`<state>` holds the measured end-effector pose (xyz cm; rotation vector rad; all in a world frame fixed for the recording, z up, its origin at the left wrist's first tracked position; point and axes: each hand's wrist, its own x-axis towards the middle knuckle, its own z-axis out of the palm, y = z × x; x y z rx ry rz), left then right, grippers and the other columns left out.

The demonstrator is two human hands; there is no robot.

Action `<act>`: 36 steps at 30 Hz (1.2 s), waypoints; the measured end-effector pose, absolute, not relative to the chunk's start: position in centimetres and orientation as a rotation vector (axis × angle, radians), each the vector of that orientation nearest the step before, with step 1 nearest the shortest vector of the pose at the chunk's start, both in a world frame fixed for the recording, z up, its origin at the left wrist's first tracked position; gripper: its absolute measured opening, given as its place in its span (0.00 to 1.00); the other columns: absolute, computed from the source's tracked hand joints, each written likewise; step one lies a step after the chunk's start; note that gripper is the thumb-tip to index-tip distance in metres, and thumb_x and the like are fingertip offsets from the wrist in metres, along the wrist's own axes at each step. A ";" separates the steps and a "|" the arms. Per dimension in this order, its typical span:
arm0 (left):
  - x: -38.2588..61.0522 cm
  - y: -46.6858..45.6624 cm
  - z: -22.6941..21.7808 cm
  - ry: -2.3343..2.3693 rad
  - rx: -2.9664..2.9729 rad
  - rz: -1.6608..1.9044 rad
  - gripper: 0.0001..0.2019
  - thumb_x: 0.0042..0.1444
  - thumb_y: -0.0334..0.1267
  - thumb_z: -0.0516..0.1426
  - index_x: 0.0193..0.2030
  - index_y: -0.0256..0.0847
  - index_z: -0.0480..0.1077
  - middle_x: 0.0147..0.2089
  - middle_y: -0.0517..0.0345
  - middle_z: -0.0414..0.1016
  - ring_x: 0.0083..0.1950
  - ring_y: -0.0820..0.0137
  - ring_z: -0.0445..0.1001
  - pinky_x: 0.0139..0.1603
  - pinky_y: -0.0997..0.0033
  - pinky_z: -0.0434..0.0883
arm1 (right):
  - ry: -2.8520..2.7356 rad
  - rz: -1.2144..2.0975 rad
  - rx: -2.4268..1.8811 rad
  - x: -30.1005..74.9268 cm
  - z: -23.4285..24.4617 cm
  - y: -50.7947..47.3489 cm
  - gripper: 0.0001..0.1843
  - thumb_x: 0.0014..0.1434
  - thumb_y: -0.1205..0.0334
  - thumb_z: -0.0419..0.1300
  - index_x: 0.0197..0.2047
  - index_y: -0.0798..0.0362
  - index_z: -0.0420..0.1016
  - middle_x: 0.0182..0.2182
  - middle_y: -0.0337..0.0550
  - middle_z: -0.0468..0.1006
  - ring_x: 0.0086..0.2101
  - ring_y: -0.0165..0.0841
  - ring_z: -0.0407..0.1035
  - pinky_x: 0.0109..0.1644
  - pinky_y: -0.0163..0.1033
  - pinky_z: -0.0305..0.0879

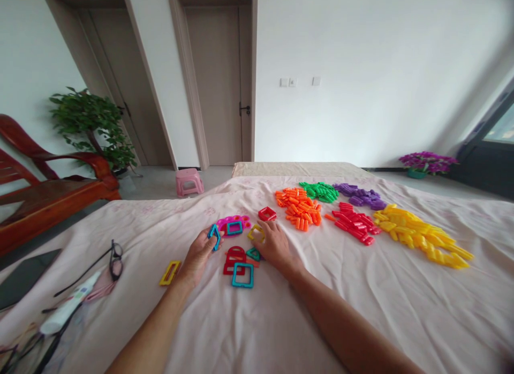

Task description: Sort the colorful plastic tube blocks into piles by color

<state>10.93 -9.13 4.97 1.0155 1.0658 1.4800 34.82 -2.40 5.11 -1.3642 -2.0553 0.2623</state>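
Observation:
My left hand [199, 255] pinches a blue triangular frame tile [214, 236] and holds it upright just above the pink sheet [281, 320]. My right hand [275, 244] lies over a yellow square frame tile [256, 233], its fingers curled on it. Between the hands lie a red arched tile [235, 254], a teal square tile [242, 275] and a small teal triangle [253, 253]. Behind them are a magenta piece with a teal square on it [233, 224] and a red square tile [267, 214]. A yellow rectangular tile [170, 272] lies left of my left wrist.
Sorted heaps of small plastic pieces lie at the right: orange [299, 207], green [320, 191], purple [360, 196], red [355, 222], yellow [421, 234]. Glasses [115, 260], a tube [70, 308] and a dark tablet [24, 277] lie at left. A wooden chair [48, 192] and pink stool [189, 181] stand beyond.

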 end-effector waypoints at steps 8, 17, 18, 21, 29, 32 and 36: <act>10.9 -9.4 5.5 1.073 1.026 1.437 0.27 0.55 0.53 0.63 0.55 0.38 0.71 0.48 0.51 0.79 0.49 0.67 0.75 0.51 0.70 0.68 | -2.661 0.567 -0.708 33.4 7.7 -4.9 0.29 0.48 0.46 0.73 0.52 0.46 0.79 0.41 0.41 0.77 0.40 0.36 0.71 0.41 0.36 0.65; 10.9 -9.6 5.5 0.984 0.962 1.386 0.28 0.53 0.57 0.63 0.53 0.38 0.71 0.50 0.47 0.79 0.49 0.63 0.77 0.52 0.64 0.71 | -2.749 0.585 -0.614 33.1 9.4 -6.6 0.20 0.52 0.62 0.66 0.50 0.48 0.78 0.40 0.42 0.78 0.38 0.34 0.70 0.42 0.36 0.63; 10.9 -9.6 5.6 0.970 0.962 1.381 0.28 0.53 0.57 0.63 0.52 0.38 0.72 0.50 0.47 0.79 0.49 0.63 0.77 0.52 0.63 0.71 | -2.693 0.636 -0.669 33.1 9.4 -6.5 0.15 0.55 0.64 0.63 0.47 0.49 0.79 0.37 0.40 0.79 0.35 0.33 0.70 0.40 0.35 0.62; 11.0 -9.7 5.7 0.941 0.975 1.348 0.28 0.52 0.55 0.65 0.55 0.39 0.71 0.53 0.46 0.78 0.51 0.63 0.77 0.55 0.63 0.71 | -2.459 0.776 -0.838 33.1 8.9 -5.8 0.08 0.61 0.67 0.57 0.39 0.53 0.78 0.32 0.39 0.78 0.30 0.30 0.68 0.36 0.33 0.61; 11.9 -10.3 6.3 0.834 0.964 1.226 0.30 0.55 0.55 0.62 0.59 0.38 0.72 0.52 0.40 0.80 0.52 0.56 0.79 0.56 0.56 0.73 | -2.165 0.800 -0.628 33.0 7.3 -4.3 0.13 0.61 0.71 0.58 0.46 0.49 0.79 0.39 0.40 0.79 0.40 0.33 0.71 0.48 0.37 0.67; 12.6 -10.6 6.6 0.800 0.969 1.168 0.31 0.54 0.55 0.63 0.60 0.38 0.71 0.52 0.40 0.80 0.52 0.55 0.79 0.54 0.55 0.75 | -2.156 0.711 -0.539 32.7 7.2 -4.6 0.21 0.62 0.73 0.56 0.53 0.45 0.78 0.42 0.41 0.78 0.45 0.34 0.71 0.52 0.39 0.67; 13.4 -10.9 6.7 0.873 0.991 1.080 0.30 0.54 0.54 0.63 0.59 0.39 0.71 0.52 0.41 0.80 0.51 0.56 0.80 0.50 0.57 0.77 | -2.132 0.598 -0.671 32.2 7.3 -5.3 0.24 0.63 0.74 0.54 0.59 0.45 0.75 0.46 0.46 0.75 0.46 0.35 0.70 0.52 0.41 0.68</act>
